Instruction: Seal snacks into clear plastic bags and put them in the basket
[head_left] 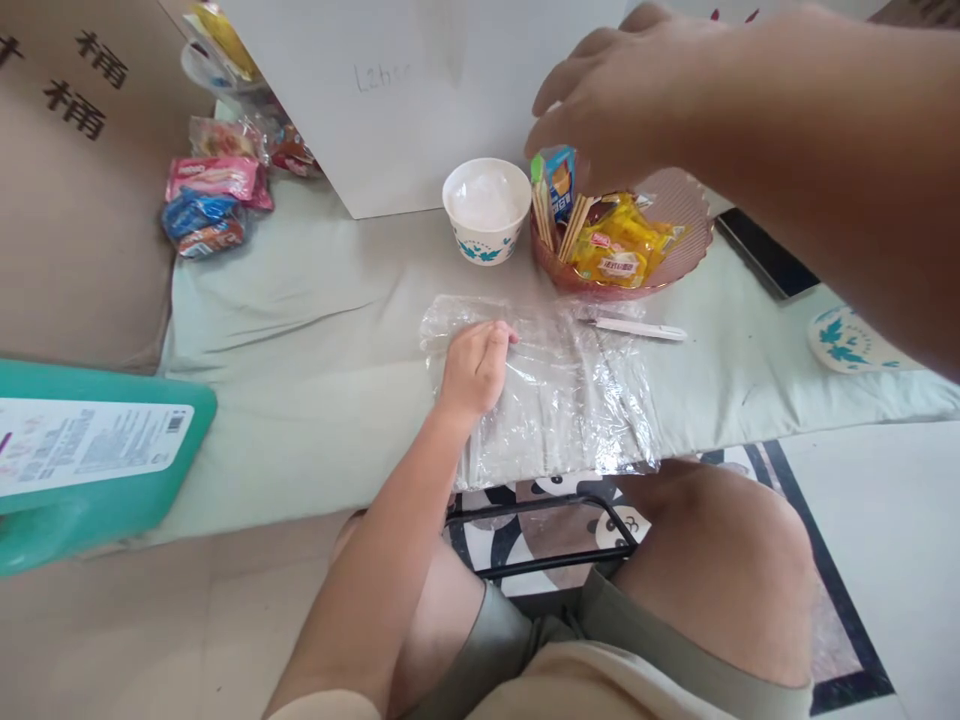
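Pressed onto the clear plastic sheet (pixel 570 400), at 6 o'clock from the pink bowl (pixel 686 195) — the left hand (pixel 476 365), fingers loosely bent, grasping nothing. Over the bowl's 10 o'clock edge — the right hand (pixel 615 95), fingertips curved down at the top of the blue packet (pixel 560 185); impossible to tell whether pinched. Probably best to take the packet alone by its top, lift straight up, avoid dragging the wooden sticks (pixel 574 225) beside it or bumping the white cup (pixel 486 210) at 9 o'clock.
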